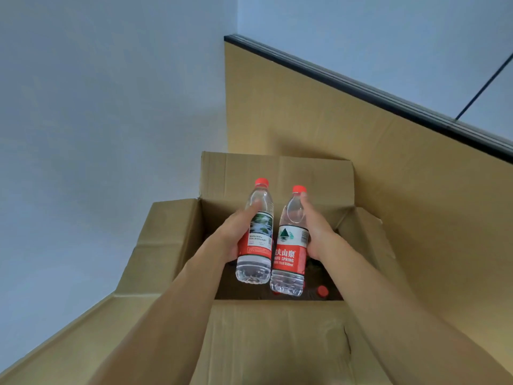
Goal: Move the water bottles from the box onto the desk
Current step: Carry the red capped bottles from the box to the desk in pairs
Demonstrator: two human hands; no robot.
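The right bottle [290,245], lower centre of the frame, carries a red and white label reading "SPRING" under large white Chinese characters, of which "夫山泉" shows, and "550ml" beneath; a green mountain logo sits on the white band above. The left bottle [256,234] shows small print, too fine to read.

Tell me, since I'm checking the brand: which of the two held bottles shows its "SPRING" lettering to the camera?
The bottle in the right hand, bottle: its red band shows that lettering. The left hand bottle shows a landscape picture instead.
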